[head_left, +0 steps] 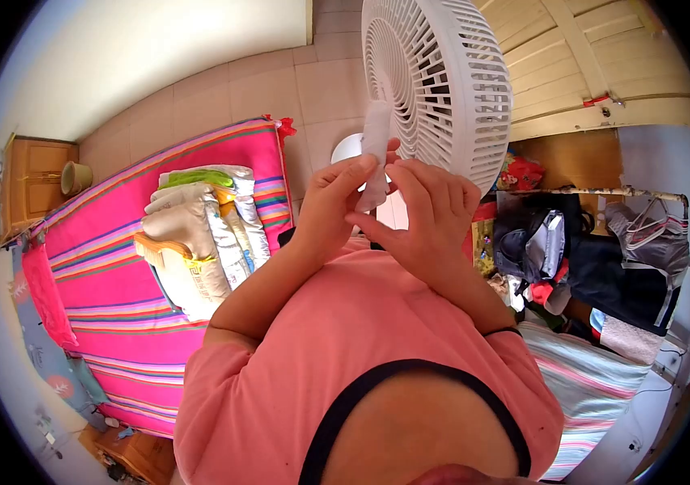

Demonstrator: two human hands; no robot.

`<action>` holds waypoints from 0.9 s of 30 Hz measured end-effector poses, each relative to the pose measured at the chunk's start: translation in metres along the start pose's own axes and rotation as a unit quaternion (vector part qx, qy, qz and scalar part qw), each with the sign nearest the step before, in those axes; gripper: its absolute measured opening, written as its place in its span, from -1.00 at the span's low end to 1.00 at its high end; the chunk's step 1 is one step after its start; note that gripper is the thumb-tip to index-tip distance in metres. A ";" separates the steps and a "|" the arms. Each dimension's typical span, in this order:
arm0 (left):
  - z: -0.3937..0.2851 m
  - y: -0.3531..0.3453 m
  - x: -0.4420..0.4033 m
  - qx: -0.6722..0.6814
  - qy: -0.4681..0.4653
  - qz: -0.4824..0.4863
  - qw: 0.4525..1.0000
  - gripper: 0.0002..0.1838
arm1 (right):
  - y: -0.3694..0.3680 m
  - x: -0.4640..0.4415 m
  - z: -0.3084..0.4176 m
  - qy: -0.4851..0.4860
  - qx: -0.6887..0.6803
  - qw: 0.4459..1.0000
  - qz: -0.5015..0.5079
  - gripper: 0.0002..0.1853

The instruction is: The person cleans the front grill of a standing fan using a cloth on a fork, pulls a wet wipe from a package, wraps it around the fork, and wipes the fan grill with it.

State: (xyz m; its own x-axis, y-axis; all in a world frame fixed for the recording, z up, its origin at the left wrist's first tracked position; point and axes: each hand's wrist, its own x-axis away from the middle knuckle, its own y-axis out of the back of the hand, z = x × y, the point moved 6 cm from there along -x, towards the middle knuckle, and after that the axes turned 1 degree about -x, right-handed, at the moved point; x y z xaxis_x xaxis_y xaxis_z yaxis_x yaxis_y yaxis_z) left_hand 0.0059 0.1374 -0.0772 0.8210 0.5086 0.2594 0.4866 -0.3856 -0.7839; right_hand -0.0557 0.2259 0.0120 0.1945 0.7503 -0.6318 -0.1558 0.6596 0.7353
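Note:
My left hand (334, 192) pinches a narrow, folded white strip (375, 133) that looks like tissue or thin cloth. The strip stands upright between thumb and fingers, with a crumpled lower end below the thumb. Close on its right, my right hand (427, 206) has its thumb and index finger apart around the lower end; its other fingers are curled. Whether its fingertips touch the strip is hard to make out. Just beyond both hands stands a white fan (482, 97) with a round slotted grille, and the strip's top overlaps the grille.
On the left, a bed with a pink striped cover (110, 283) bears folded bedding (191, 222). A beige bin (76, 178) stands by a wooden cabinet (33, 174). To the right are a dark backpack (519, 242), clothes on a rack and a striped sheet (579, 368). A wooden door (555, 65) is behind.

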 end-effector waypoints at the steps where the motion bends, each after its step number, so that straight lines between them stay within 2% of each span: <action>1: 0.001 -0.002 0.000 0.006 0.008 0.005 1.000 -0.64 | -0.002 0.000 0.001 0.009 0.051 0.999 -0.007 -0.44; 6: 0.000 -0.004 0.002 -0.045 0.000 0.005 0.999 -0.68 | -0.004 0.009 0.000 0.004 0.106 0.993 0.056 -0.59; 8: -0.009 -0.001 0.003 -0.160 -0.106 -0.010 0.981 -0.74 | -0.006 0.010 -0.001 -0.005 0.023 0.996 0.083 -0.74; 9: -0.011 0.000 0.004 -0.161 -0.107 -0.009 0.981 -0.74 | -0.010 0.011 0.000 -0.004 0.023 0.996 0.081 -0.74; 11: -0.025 0.002 0.011 -0.306 -0.170 -0.026 0.936 -0.80 | -0.017 0.015 0.001 -0.037 -0.078 0.995 0.044 -0.77; 12: -0.028 0.002 0.011 -0.308 -0.172 -0.026 0.935 -0.80 | -0.023 0.016 -0.004 -0.078 -0.119 0.987 0.081 -0.82; 13: -0.034 -0.001 0.014 -0.349 -0.211 -0.023 0.913 -0.81 | -0.027 0.015 -0.002 -0.078 -0.120 0.987 0.079 -0.82; 14: -0.040 -0.003 0.016 -0.389 -0.248 -0.020 0.887 -0.83 | -0.038 0.020 -0.014 -0.222 -0.236 0.942 0.089 -0.83; 15: -0.043 0.000 0.016 -0.390 -0.248 -0.021 0.886 -0.83 | -0.052 0.030 -0.024 -0.357 -0.344 0.863 0.096 -0.84; 16: -0.046 0.003 0.015 -0.423 -0.248 -0.019 0.872 -0.81 | -0.065 0.032 -0.031 -0.402 -0.394 0.823 0.074 -0.87; 17: -0.048 0.005 0.014 -0.455 -0.246 -0.018 0.856 -0.80 | -0.073 0.033 -0.034 -0.402 -0.395 0.823 0.074 -0.87; 18: -0.050 0.008 0.012 -0.455 -0.245 -0.017 0.856 -0.80 | -0.083 0.036 -0.038 -0.435 -0.476 0.763 0.050 -0.86; 19: -0.046 0.022 0.004 -0.347 -0.156 -0.041 0.924 -0.77 | -0.093 0.038 -0.040 -0.463 -0.552 0.693 0.025 -0.86; 20: -0.039 0.034 0.000 -0.230 -0.061 -0.065 0.969 -0.74 | -0.099 0.036 -0.038 -0.460 -0.550 0.697 0.011 -0.83; 21: -0.043 0.039 -0.001 -0.232 -0.055 -0.065 0.969 -0.74 | -0.102 0.035 -0.036 -0.464 -0.549 0.695 0.008 -0.83; 23: -0.042 0.053 -0.003 -0.180 0.039 -0.074 0.980 -0.66 | -0.110 0.027 -0.027 -0.437 -0.550 0.708 0.072 -0.76; 24: -0.042 0.059 -0.004 -0.170 0.042 -0.083 0.981 -0.66 | -0.111 0.016 -0.020 -0.347 -0.449 0.820 0.079 -0.71; 25: -0.040 0.064 -0.006 -0.171 0.047 -0.082 0.981 -0.66 | -0.116 0.013 -0.017 -0.352 -0.447 0.819 0.077 -0.71; 27: -0.039 0.077 -0.011 -0.144 0.062 -0.094 0.983 -0.63 | -0.126 0.006 -0.010 -0.385 -0.350 0.839 0.162 -0.74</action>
State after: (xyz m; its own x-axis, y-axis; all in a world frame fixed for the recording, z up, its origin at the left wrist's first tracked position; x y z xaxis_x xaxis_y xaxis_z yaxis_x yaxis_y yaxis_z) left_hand 0.0465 0.0722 -0.1186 0.7302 0.5001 0.4655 0.6826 -0.5052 -0.5280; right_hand -0.0441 0.1477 -0.0867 0.5577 0.8218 0.1164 -0.7987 0.4932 0.3446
